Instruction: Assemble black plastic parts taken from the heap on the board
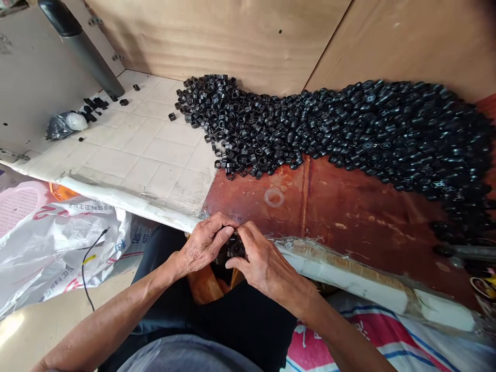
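**Close work, low and near the body**

The left hand [203,245] and the right hand [263,263] meet over the lap, curled inward with knuckles up, pinching a small black plastic part [234,249] between them. The fingers cover most of it, so its shape and long axis cannot be made out. It sits just behind the near edge of the work surface, roughly midway between the two hands, with neither clearly nearer to it.

Ahead of the hands lies a large heap of similar black plastic parts [329,129] — ring-like pieces at the far left, rounder capped ones toward the right. Its long axis runs across the view, from beside the plywood backboard [217,36] toward the right edge, on a rust-brown steel sheet [310,206] and white tiled board [155,144]. The right hand is the nearer to the heap, with bare steel between them.

An orange bag [201,289] shows below the hands, against dark trousers [240,320]. To the left, a black cable [87,268] lies across a white woven sack [58,248]. A plastic-wrapped white strip [349,274] edges the sheet on the right.
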`<state>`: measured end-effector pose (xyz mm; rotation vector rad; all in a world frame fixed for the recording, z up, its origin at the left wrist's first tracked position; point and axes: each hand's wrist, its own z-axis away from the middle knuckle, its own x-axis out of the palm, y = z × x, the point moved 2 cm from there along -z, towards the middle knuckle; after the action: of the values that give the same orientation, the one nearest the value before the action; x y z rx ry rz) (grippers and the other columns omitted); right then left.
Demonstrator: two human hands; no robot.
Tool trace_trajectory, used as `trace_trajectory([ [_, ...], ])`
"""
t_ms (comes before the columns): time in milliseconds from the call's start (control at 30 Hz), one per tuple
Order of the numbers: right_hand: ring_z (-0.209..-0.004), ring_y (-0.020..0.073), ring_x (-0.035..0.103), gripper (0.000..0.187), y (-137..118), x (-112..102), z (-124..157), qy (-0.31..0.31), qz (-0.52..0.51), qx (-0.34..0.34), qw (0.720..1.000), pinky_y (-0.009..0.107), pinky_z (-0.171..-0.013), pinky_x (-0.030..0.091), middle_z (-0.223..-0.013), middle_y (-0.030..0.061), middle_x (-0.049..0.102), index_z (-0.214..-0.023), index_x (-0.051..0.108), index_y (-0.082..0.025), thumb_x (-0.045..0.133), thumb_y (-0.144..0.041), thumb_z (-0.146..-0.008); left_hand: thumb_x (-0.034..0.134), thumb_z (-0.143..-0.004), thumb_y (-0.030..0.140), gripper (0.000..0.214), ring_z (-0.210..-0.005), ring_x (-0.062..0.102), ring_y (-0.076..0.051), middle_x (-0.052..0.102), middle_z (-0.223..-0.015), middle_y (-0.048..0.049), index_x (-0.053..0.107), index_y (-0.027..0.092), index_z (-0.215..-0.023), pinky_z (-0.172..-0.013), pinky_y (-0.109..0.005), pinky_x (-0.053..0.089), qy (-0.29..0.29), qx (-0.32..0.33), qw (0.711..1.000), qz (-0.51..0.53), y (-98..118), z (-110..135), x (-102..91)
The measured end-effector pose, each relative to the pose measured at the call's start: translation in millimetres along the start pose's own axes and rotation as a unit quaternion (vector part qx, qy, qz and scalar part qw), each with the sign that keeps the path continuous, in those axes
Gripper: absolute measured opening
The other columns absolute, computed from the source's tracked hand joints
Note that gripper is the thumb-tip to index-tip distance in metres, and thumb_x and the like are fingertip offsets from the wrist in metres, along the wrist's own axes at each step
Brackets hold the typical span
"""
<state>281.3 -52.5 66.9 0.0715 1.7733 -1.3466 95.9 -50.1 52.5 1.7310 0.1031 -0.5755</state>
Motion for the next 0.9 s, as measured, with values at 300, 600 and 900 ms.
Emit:
trace_trajectory([
  [300, -0.086, 0.0197, 0.067, 0.025, 10, -3, 0, -0.033, -0.107, 0.025, 0.993, 0.031, -0.077, 0.054, -0.098, 0.0026, 0.063, -0.111, 0.060, -0.024, 0.069, -0.011, -0.091, 0.049, -0.108, 0.034, 0.030, -0.086, 0.070, -0.019, 0.074, -0.093, -0.0078, 0.074, 0.018, -0.106, -0.082, -0.030, 0.055, -0.020, -0.003, 0.997, 0.070, -2, 1, -12.3],
  [600, -0.075, 0.0146, 0.064, 0.014, 39, -43, -10, 0.013, -0.205, 0.082, 0.975, 0.024, -0.068, 0.051, -0.091, -0.0002, 0.068, -0.104, 0.068, -0.022, 0.067, -0.020, -0.090, 0.054, -0.105, 0.042, 0.033, -0.084, 0.070, -0.022, 0.076, -0.090, -0.0084, 0.076, 0.020, -0.096, -0.081, -0.032, 0.055, -0.002, -0.061, 0.997, 0.051, -6, 0, -12.8],
  [900, -0.122, 0.0374, 0.055, 0.065, 170, -130, -78, 0.260, 0.137, 0.187, 0.937, 0.051, -0.108, 0.046, -0.124, 0.0211, 0.057, -0.133, 0.055, -0.010, 0.058, -0.010, -0.069, 0.072, -0.089, 0.054, 0.035, -0.065, 0.064, -0.018, 0.069, -0.077, -0.0008, 0.068, 0.021, -0.095, -0.063, -0.029, 0.053, 0.177, -0.165, 0.968, -0.066, -26, -49, -35.4],
])
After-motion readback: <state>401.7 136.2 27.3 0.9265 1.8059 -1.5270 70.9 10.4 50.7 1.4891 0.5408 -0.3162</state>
